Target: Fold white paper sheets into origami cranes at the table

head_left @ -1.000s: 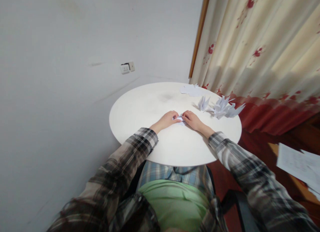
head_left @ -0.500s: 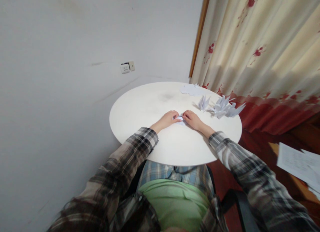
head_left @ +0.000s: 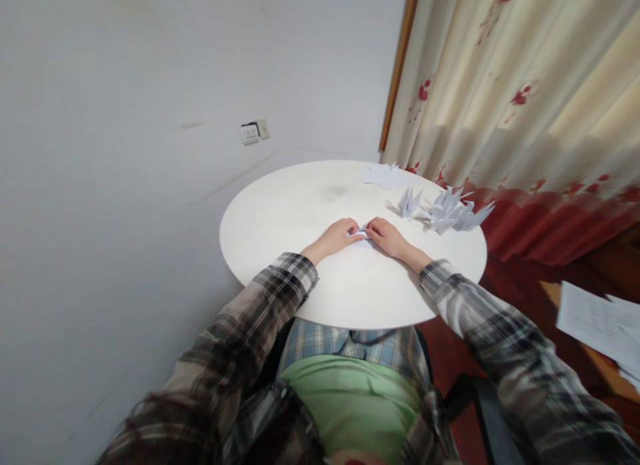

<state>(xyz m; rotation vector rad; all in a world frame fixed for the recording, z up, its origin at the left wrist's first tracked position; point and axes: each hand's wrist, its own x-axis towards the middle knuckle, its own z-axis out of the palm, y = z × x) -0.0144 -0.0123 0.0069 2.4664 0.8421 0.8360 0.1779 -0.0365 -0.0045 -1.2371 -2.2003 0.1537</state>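
A small piece of folded white paper (head_left: 366, 242) lies on the round white table (head_left: 280, 225), between my two hands. My left hand (head_left: 343, 236) grips its left side, thumb and fingers closed on the edge. On the right side, my right hand (head_left: 383, 233) pinches the same paper with bent fingers. Parts of the paper are hidden under the fingers, so its exact folds cannot be made out. Beyond my right hand stands a folded paper crane (head_left: 409, 203), with a cluster of more paper cranes (head_left: 445, 211) to its right.
Flat white paper sheets (head_left: 384, 177) lie at the table's far edge. A curtain (head_left: 500, 118) hangs behind the right side, and a wall with a socket (head_left: 249, 134) is at the left. Printed papers (head_left: 595, 321) rest on a lower surface at the right, beside a dark chair armrest (head_left: 483, 411).
The view has shifted slightly. Both hands stay on the folded paper at the same place, with only tiny finger movement.
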